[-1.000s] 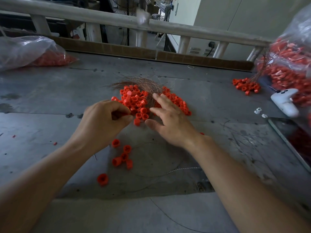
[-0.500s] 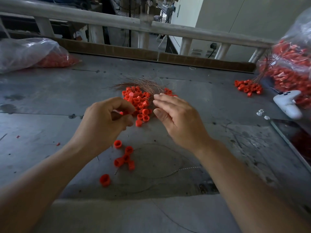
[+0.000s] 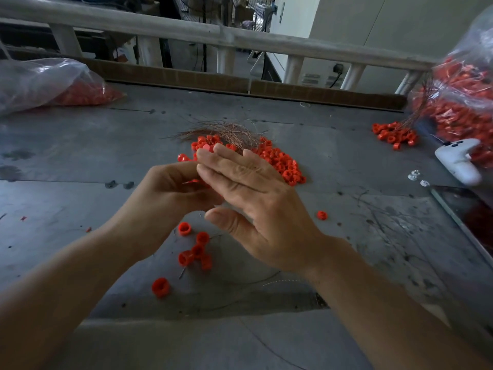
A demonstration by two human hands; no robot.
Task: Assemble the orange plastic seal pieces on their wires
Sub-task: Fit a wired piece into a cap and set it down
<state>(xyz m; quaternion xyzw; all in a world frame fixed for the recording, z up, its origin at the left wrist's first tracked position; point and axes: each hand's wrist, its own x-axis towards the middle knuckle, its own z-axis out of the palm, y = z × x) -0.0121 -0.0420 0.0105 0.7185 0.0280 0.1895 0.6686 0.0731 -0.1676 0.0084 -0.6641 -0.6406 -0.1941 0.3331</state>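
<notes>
Easily fumbled: orange seal piece (image 3: 192, 181) pinched in curled left hand (image 3: 160, 198), flat-fingered right hand (image 3: 256, 204) covering it; could slip among loose pieces (image 3: 197, 252) at 6 o'clock.

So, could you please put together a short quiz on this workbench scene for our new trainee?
1. True or false: the left hand holds an orange piece.
2. The white controller lies on the table's: A) far left; B) far right; C) near edge.
3. Fill in: the brown wires lie on the ___ side of the middle pile.
Key: 1 true; 2 B; 3 far.
</notes>
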